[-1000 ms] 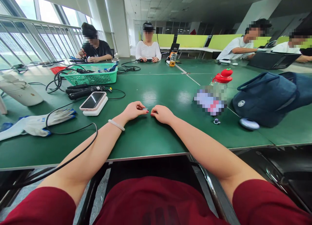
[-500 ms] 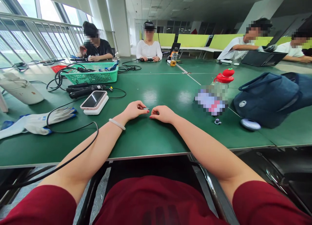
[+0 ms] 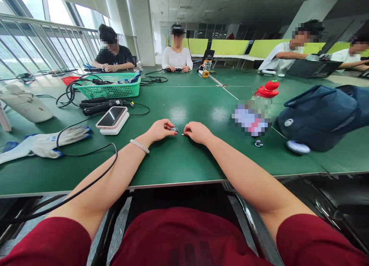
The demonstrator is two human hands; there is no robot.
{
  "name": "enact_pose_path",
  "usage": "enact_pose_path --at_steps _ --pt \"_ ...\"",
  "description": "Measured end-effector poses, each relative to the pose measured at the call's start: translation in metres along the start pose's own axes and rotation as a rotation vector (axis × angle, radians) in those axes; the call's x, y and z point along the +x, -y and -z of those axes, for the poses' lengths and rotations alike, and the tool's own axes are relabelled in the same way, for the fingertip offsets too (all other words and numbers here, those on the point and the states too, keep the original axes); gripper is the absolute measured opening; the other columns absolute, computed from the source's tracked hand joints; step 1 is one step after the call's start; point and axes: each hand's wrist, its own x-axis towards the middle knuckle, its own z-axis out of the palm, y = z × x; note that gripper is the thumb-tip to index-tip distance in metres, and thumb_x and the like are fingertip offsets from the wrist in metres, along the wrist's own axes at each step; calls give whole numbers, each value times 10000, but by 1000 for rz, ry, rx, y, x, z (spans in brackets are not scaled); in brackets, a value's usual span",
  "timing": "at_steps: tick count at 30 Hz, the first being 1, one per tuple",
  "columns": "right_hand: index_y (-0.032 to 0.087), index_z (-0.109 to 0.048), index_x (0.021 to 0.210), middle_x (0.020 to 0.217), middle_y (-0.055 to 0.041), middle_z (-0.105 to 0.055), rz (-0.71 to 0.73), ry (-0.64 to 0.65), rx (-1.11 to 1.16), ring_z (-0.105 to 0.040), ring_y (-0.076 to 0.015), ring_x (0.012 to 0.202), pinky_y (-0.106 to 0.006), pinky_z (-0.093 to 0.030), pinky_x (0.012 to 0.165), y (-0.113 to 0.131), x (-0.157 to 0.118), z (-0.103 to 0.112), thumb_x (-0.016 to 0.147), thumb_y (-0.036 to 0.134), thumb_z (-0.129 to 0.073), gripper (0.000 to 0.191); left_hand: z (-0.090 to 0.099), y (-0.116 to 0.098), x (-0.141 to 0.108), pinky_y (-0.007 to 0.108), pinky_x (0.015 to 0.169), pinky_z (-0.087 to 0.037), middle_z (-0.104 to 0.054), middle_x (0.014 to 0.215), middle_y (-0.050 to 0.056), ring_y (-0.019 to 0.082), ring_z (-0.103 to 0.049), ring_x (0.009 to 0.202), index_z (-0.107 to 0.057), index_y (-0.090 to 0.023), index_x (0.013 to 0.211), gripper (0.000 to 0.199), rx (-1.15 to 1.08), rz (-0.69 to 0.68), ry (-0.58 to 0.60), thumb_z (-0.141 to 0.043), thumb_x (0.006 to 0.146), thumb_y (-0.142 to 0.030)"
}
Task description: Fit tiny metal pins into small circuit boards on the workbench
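L hand [image 3: 161,130] pinches a small patterned piece [image 3: 174,129] by 1 edge, prob. to leave the rest free. R hand [image 3: 198,132] has thumb & fingertip clamped on a tiny pale bit [image 3: 182,134], too small to ID. The 2 items are near, not touching, over green table [image 3: 178,162].
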Motion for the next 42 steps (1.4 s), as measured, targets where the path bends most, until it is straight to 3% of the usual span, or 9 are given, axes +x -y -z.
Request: enact_pose_path --at_steps 5,8,18,23,30,36,42 --pt "185 -661 782 806 -29 -615 17 -201 97 -524 -137 747 -258 -387 700 11 -2 -1 841 203 -581 102 -2 3 1 300 645 -459 -669 686 26 132 -600 618 -540 -152 716 382 -42 8 23 -828 477 -228" --pt "185 -657 775 789 -20 -601 60 -259 148 -505 -128 713 -252 -379 679 18 -3 -3 837 192 -581 98 -3 3 1 292 630 -446 -655 656 14 128 -593 600 -539 -150 713 391 -54 3 37 -832 473 -247" --pt "184 -674 829 833 -24 -607 96 -215 136 -512 -119 714 -246 -390 697 24 -5 -6 851 205 -569 109 -4 -2 -2 313 677 -460 -665 657 12 132 -614 618 -538 -148 717 395 -135 18 115 -840 473 -220" --pt "191 -705 863 827 -33 -639 116 -227 159 -539 -126 736 -246 -396 711 24 -5 -4 866 213 -548 158 -4 -2 -3 318 697 -464 -667 654 14 137 -621 640 -545 -146 738 381 -134 15 94 -831 495 -214" --pt "191 -689 1007 876 -26 -652 35 -220 214 -512 -110 670 -249 -399 687 16 -3 -3 820 287 -623 221 -4 -7 -4 320 720 -471 -676 681 19 131 -620 654 -562 -139 743 376 -170 47 38 -835 494 -205" --pt "191 -688 878 817 -24 -641 49 -184 141 -528 -126 717 -250 -368 653 18 -5 -5 819 366 -619 198 -3 -11 -6 325 753 -490 -693 701 35 128 -623 665 -654 -121 864 412 -240 67 55 -841 527 -266" --pt "195 -657 852 875 -32 -646 61 -216 -20 -566 -142 777 -254 -373 645 26 -8 -9 853 397 -563 223 -3 -13 -9 343 801 -516 -722 800 65 140 -651 713 -697 -130 977 472 -359 140 174 -837 551 -280"
